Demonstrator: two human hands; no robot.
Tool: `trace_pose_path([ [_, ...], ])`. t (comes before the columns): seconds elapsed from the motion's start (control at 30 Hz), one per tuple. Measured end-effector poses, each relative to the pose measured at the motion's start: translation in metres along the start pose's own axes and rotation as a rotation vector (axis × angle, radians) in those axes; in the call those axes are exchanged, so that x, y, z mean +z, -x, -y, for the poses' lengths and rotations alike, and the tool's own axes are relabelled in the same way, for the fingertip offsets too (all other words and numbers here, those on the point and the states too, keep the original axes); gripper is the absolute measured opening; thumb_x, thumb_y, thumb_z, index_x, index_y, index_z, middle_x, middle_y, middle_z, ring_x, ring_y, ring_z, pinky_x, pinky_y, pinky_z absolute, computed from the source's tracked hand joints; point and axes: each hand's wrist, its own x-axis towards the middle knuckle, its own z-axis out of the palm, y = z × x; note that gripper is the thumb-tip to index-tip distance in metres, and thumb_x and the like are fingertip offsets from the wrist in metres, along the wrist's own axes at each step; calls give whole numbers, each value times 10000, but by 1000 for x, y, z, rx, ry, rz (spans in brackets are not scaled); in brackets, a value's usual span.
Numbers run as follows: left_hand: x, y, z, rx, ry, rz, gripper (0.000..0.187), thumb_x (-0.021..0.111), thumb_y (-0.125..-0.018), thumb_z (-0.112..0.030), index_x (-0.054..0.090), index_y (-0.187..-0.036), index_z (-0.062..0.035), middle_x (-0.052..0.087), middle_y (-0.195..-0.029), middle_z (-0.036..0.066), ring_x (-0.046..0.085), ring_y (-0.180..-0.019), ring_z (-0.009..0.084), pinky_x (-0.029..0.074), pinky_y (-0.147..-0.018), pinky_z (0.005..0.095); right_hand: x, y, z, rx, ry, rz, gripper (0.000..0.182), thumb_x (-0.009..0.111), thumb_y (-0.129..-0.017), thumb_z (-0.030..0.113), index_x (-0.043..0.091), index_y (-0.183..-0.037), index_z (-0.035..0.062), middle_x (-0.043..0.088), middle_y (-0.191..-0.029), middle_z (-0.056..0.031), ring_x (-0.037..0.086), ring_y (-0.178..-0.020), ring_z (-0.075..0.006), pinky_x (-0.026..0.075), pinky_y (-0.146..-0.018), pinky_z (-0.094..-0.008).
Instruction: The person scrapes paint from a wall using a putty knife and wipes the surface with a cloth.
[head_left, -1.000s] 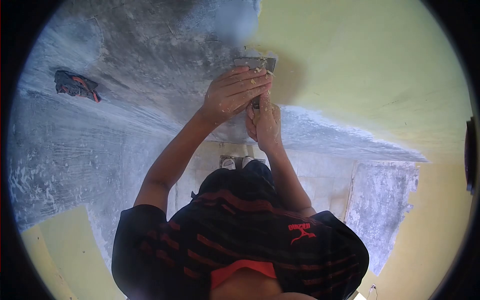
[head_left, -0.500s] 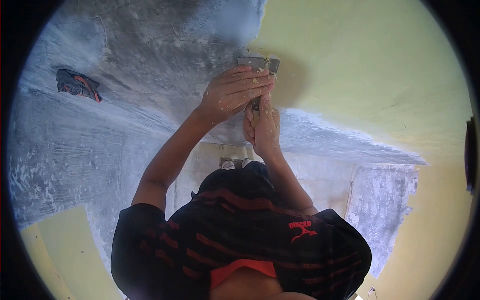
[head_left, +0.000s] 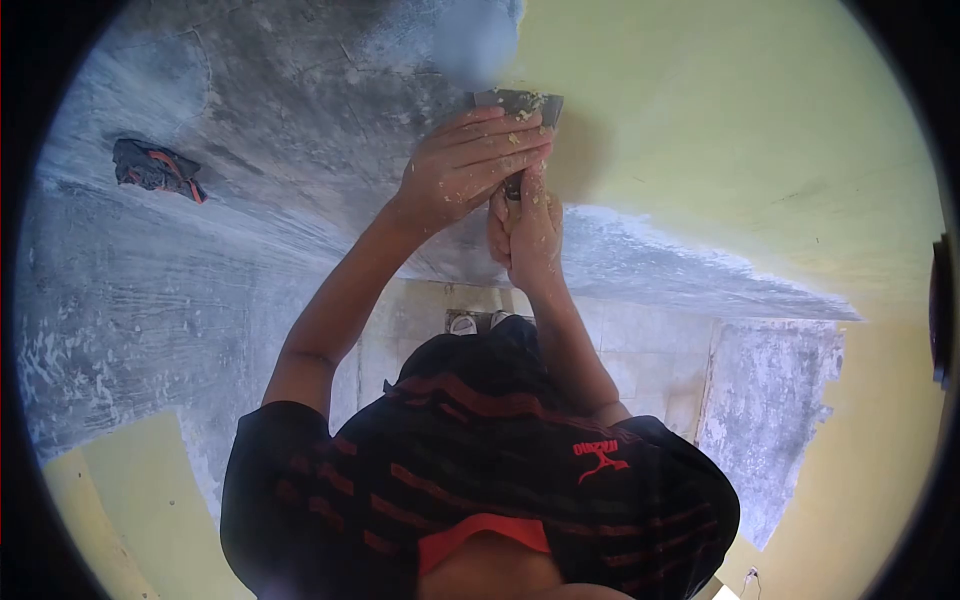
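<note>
My right hand [head_left: 535, 238] is closed around the handle of a putty knife [head_left: 549, 108], which points up the wall. Most of the handle is hidden by the fingers. My left hand [head_left: 462, 170] lies with outstretched fingers across the wide metal blade, pressing on it; its thumb is out of sight. Yellowish paint flakes cling to the blade, and small crumbs dot both hands. The blade's edge meets the wall where bare grey surface borders the yellow-green paint [head_left: 700, 110].
Scraped grey wall [head_left: 300, 110] spreads to the left. A crumpled dark cloth with orange-red trim [head_left: 155, 170] lies at upper left. Below my hands, my feet [head_left: 464, 325] stand by pale floor tiles [head_left: 625, 345]. A dark object [head_left: 940, 310] sits at the right edge.
Both hands and the putty knife have shifted slightly up the wall together. More paint flakes are spread over the blade.
</note>
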Motion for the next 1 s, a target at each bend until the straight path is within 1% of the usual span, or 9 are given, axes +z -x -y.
trace_pose_path([
  [0.1,1,-1,-1,5,2,-14,239,655,-975,-159,829,-1132,-118,790,-1229,27,721,-1222,215,535,-1076,415,1,-1,2,0,14,8,621,344,-1144,576,483,-760,108,393,-501,15,316,-346,-86,216,-320,-264],
  [0.23,1,-3,0,13,2,-33,238,659,-973,-158,832,-1132,-123,791,-1229,21,722,-1221,211,538,-1072,413,0,1,5,6,28,20,615,352,-1144,571,483,-760,109,396,-506,18,316,-349,-84,218,-321,-264],
  [0.3,1,-4,2,32,0,-28,251,722,-921,-179,820,-1149,-142,790,-1231,0,724,-1209,185,552,-1068,389,1,0,3,25,44,-4,612,355,-1144,570,480,-760,110,394,-505,20,314,-353,-83,218,-324,-266],
  [0.4,-1,-5,0,12,6,-12,236,690,-947,-131,832,-1135,-125,795,-1219,16,728,-1211,209,542,-1071,408,-2,0,1,-8,47,25,612,357,-1143,571,475,-757,111,402,-510,17,318,-358,-83,211,-327,-268],
  [0.53,1,-4,2,27,4,-6,239,685,-943,-112,831,-1132,-119,796,-1216,24,728,-1211,213,537,-1077,406,-4,-2,3,-18,66,45,612,350,-1145,569,475,-759,110,405,-512,15,320,-363,-83,207,-335,-269],
  [0.6,5,-3,0,16,-28,-66,216,710,-937,-169,828,-1116,-142,792,-1223,-7,725,-1205,176,551,-1052,389,-7,-2,6,-2,63,64,648,369,-1146,557,470,-691,107,423,-529,22,367,-413,-77,253,-384,-267],
  [0.8,11,-2,-4,-9,-37,-102,207,698,-940,-163,829,-1098,-138,794,-1216,0,726,-1205,181,535,-1065,389,-10,0,15,-4,124,54,635,380,-1149,539,495,-710,94,447,-534,13,385,-430,-80,280,-405,-272],
  [0.93,17,7,-2,-12,-42,-112,211,701,-938,-163,825,-1106,-130,794,-1214,10,724,-1210,182,535,-1064,390,-17,-2,-2,-41,139,37,617,386,-1153,518,501,-723,91,448,-534,14,390,-443,-74,289,-416,-267],
  [1.0,22,19,-5,-31,11,-26,228,713,-929,-69,819,-1127,-109,792,-1222,32,726,-1216,224,520,-1083,412,-25,1,-16,-67,182,10,599,388,-1158,497,505,-732,91,450,-536,17,393,-451,-72,300,-425,-265],
])
